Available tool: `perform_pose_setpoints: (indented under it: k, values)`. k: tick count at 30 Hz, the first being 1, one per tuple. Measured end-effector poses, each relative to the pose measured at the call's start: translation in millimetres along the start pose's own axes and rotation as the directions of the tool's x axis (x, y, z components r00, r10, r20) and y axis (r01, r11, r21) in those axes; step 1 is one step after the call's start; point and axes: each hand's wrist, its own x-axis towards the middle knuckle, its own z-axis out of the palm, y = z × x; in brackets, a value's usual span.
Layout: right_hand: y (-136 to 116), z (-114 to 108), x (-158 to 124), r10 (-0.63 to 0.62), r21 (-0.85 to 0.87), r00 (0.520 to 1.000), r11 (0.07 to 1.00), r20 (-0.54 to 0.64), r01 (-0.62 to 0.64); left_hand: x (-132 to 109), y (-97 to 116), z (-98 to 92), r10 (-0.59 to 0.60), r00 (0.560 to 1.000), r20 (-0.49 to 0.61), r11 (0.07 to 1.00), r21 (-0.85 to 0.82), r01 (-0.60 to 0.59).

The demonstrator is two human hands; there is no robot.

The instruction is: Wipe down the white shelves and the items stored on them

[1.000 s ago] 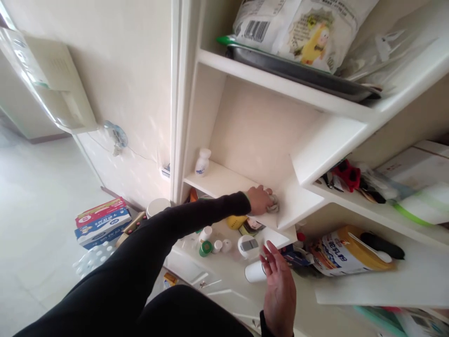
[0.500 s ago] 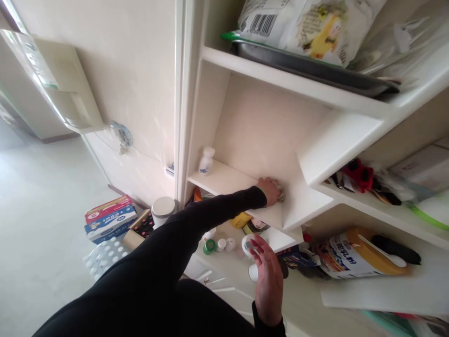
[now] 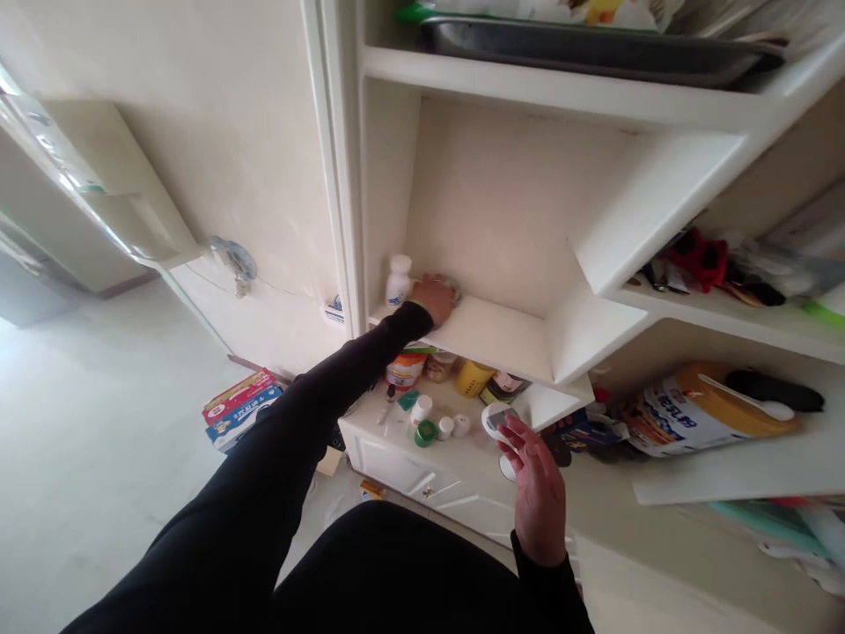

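Left hand [image 3: 436,299]: cupped over small grey item [image 3: 451,285] on white shelf [image 3: 492,335], just beside white bottle [image 3: 399,281]. Right hand [image 3: 536,491]: fingers part-spread, touching round white container [image 3: 496,420] above cabinet top.

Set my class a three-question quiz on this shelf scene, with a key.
1. True or false: the left hand rests on the same white shelf as the small white bottle.
2. What is under the left hand? A) a crumpled cloth B) a spoon C) a red box
3. Fill in the colour: both sleeves are ____.

Key: 1 true; 2 A; 3 black.
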Motion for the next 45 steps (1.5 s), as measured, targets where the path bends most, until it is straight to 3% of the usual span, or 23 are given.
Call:
perform_pose_setpoints:
  k: [3, 8, 10, 12, 14, 15, 17, 19, 21, 22, 24, 26, 28, 31, 33, 35, 37, 40, 42, 45]
  values:
    - [-6.0, -4.3, 0.4, -0.023, -0.023, 0.999, 0.999, -0.032, 0.023, -7.0, 16.7, 3.0, -0.016, 1.000, 0.001, 0.999, -0.027, 0.016]
    - [-31.1, 0.2, 21.7, -0.226, -0.076, 0.973, 0.972, -0.039, 0.223, -5.8, 101.6, 19.3, 0.147, 0.986, 0.077, 0.977, -0.169, -0.133]
    - [-45.3, 7.8, 40.5, -0.362, -0.152, 0.932, 0.920, 0.020, 0.361, -0.7, 129.5, 22.1, 0.232, 0.967, 0.102, 0.946, -0.256, -0.200]
    - [-56.7, 17.5, 67.6, -0.499, -0.296, 0.860, 0.810, 0.108, 0.507, 2.1, 139.9, 23.5, 0.303, 0.947, 0.103, 0.907, -0.335, -0.254]
    - [-61.3, 28.1, 102.6, -0.583, -0.459, 0.788, 0.654, 0.201, 0.601, -3.4, 129.3, 26.0, 0.313, 0.950, 0.003, 0.864, -0.417, -0.283]
    - [-60.6, 33.3, 121.9, -0.591, -0.533, 0.770, 0.582, 0.241, 0.614, -10.0, 116.7, 28.1, 0.271, 0.958, -0.098, 0.846, -0.449, -0.286]
    - [-54.0, 42.4, 160.5, -0.538, -0.671, 0.791, 0.474, 0.292, 0.571, -29.0, 80.8, 33.4, 0.100, 0.924, -0.370, 0.827, -0.485, -0.284]
    - [-43.6, 49.9, 193.6, -0.439, -0.768, 0.836, 0.390, 0.330, 0.508, -49.3, 38.2, 37.8, -0.051, 0.792, -0.609, 0.858, -0.432, -0.277]
    - [-33.6, 57.4, 218.0, -0.366, -0.833, 0.868, 0.315, 0.336, 0.456, -63.5, -1.1, 39.8, -0.110, 0.661, -0.742, 0.903, -0.352, -0.246]
    - [-29.9, 62.4, 226.9, -0.347, -0.856, 0.879, 0.285, 0.326, 0.430, -67.1, -17.0, 40.2, -0.124, 0.612, -0.781, 0.919, -0.323, -0.226]
    - [-26.0, 77.4, 238.6, -0.319, -0.889, 0.899, 0.249, 0.299, 0.384, -67.8, -39.4, 40.3, -0.138, 0.560, -0.817, 0.935, -0.294, -0.199]
    - [-26.2, 100.5, 241.6, -0.294, -0.884, 0.903, 0.260, 0.312, 0.389, -63.2, -50.7, 40.5, -0.143, 0.563, -0.814, 0.938, -0.292, -0.184]
    - [-28.7, 127.5, 234.7, -0.269, -0.839, 0.878, 0.284, 0.395, 0.465, -57.4, -54.7, 40.9, -0.154, 0.594, -0.789, 0.937, -0.308, -0.166]
    - [-34.4, 153.3, 209.9, -0.248, -0.705, 0.759, 0.281, 0.602, 0.651, -51.0, -55.6, 41.1, -0.174, 0.641, -0.748, 0.923, -0.350, -0.159]
    - [-38.5, 146.8, 192.0, -0.264, -0.605, 0.659, 0.263, 0.704, 0.751, -47.7, -55.7, 41.2, -0.174, 0.660, -0.730, 0.912, -0.372, -0.171]
    - [-41.6, 120.1, 179.8, -0.283, -0.577, 0.623, 0.233, 0.730, 0.782, -44.8, -56.0, 42.0, -0.173, 0.668, -0.724, 0.908, -0.380, -0.177]
    - [-42.9, 82.7, 176.8, -0.283, -0.641, 0.670, 0.200, 0.686, 0.741, -42.9, -56.1, 43.7, -0.176, 0.662, -0.728, 0.905, -0.385, -0.182]
    - [-40.2, 38.2, 189.1, -0.252, -0.781, 0.789, 0.157, 0.560, 0.604, -42.2, -56.8, 47.3, -0.181, 0.660, -0.729, 0.891, -0.405, -0.204]
    - [-35.3, 30.2, 204.7, -0.242, -0.829, 0.831, 0.141, 0.501, 0.541, -42.7, -57.8, 50.2, -0.189, 0.655, -0.731, 0.884, -0.417, -0.210]
    - [-28.3, 47.3, 233.6, -0.260, -0.853, 0.854, 0.158, 0.451, 0.498, -42.6, -60.3, 54.7, -0.209, 0.625, -0.752, 0.889, -0.412, -0.199]
